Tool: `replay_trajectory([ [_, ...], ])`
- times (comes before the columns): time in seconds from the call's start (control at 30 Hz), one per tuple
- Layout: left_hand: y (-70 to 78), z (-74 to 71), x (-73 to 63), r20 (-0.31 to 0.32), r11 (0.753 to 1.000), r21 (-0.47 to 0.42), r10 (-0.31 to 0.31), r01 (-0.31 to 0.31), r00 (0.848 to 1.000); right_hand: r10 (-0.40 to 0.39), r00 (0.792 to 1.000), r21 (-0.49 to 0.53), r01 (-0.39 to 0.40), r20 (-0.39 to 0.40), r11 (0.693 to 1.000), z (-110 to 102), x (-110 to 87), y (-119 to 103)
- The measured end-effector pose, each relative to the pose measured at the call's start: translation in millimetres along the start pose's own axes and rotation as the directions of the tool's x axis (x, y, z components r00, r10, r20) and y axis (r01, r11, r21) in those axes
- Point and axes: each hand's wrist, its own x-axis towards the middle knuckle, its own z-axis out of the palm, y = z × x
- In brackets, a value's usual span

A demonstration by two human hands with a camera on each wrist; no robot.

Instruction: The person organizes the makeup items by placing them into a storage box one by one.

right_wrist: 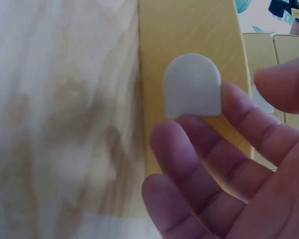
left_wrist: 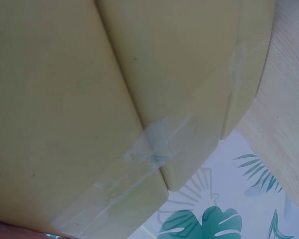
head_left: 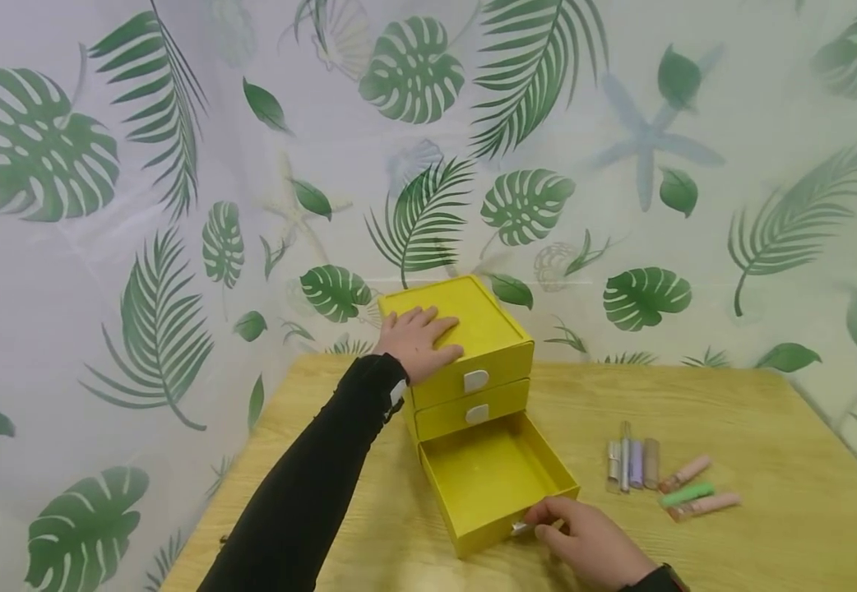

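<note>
A yellow drawer box (head_left: 447, 395) with three stacked drawers stands on the table, its bottom drawer (head_left: 498, 469) pulled far out and bare inside. On the box's top, my left hand (head_left: 417, 341) rests with fingers spread. The left wrist view is filled by the box's side panel (left_wrist: 114, 99), with clear tape along it. At the front of the bottom drawer, my right hand (head_left: 587, 538) has its fingertips against the pale rounded pull tab (right_wrist: 193, 85). The right thumb (right_wrist: 284, 84) stands apart from the tab. Both upper drawers are closed, each with a similar tab.
To the right of the box, several capped pens or tubes lie on the wooden table (head_left: 769, 427): a purple one (head_left: 636, 464), a brown one (head_left: 651, 463), a green one (head_left: 686, 495) and pink ones. A leaf-patterned curtain (head_left: 428, 140) hangs behind the table.
</note>
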Motion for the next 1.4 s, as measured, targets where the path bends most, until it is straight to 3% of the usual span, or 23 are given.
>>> replay_trajectory([
  [0.13, -6.9, 1.8, 2.2, -0.015, 1.000, -0.002, -0.005, 0.005, 1.000, -0.026, 1.000, 0.006, 0.026, -0.002, 1.000, 1.3, 0.6, 0.6],
  [0.27, -5.3, -2.4, -3.0, -0.015, 1.000, -0.005, 0.000, 0.000, 1.000, -0.039, 0.999, 0.033, 0.039, 0.018, 0.999, -2.0, -1.3, 4.5],
  [0.33, -4.8, -3.4, -5.1, -0.013, 1.000, -0.004, -0.001, 0.001, 1.000, -0.028, 1.000, 0.034, 0.028, -0.008, 0.999, -7.6, -4.9, 6.3],
  [0.43, -4.9, -4.4, -6.2, -0.006, 1.000, -0.002, -0.004, 0.004, 1.000, 0.003, 0.989, 0.004, -0.003, -0.148, 1.000, -22.5, -10.0, 8.8],
  [0.57, -6.0, -5.4, -4.0, -0.015, 1.000, -0.009, 0.003, -0.003, 1.000, 0.057, 0.931, -0.110, -0.103, -0.360, 0.989, -49.7, -13.3, 12.6],
  [0.67, -8.0, -6.5, -2.4, -0.029, 1.000, -0.009, 0.005, -0.005, 1.000, 0.031, 0.909, -0.256, -0.150, -0.416, 0.955, -67.7, -8.4, 20.9],
  [0.77, -9.7, -8.0, -2.5, -0.030, 1.000, 0.001, 0.000, 0.000, 1.000, 0.021, 0.912, -0.379, -0.191, -0.410, 0.906, -77.7, 1.9, 32.8],
  [0.87, -9.6, -9.7, -3.6, -0.026, 1.000, -0.001, 0.002, -0.002, 1.000, 0.062, 0.926, -0.436, -0.233, -0.372, 0.869, -80.8, 12.5, 43.1],
  [1.0, -8.5, -8.9, -2.8, -0.024, 1.000, -0.005, 0.010, -0.011, 1.000, 0.111, 0.928, -0.459, -0.277, -0.356, 0.844, -79.6, 26.6, 55.7],
  [1.2, -6.0, -4.2, -4.5, -0.011, 1.000, -0.013, 0.011, -0.011, 1.000, 0.109, 0.921, -0.526, -0.307, -0.374, 0.793, -73.3, 38.6, 65.5],
  [1.4, -4.1, -4.5, -5.5, -0.014, 0.999, -0.024, 0.021, -0.021, 1.000, 0.119, 0.917, -0.534, -0.322, -0.380, 0.782, -69.2, 36.1, 56.6],
])
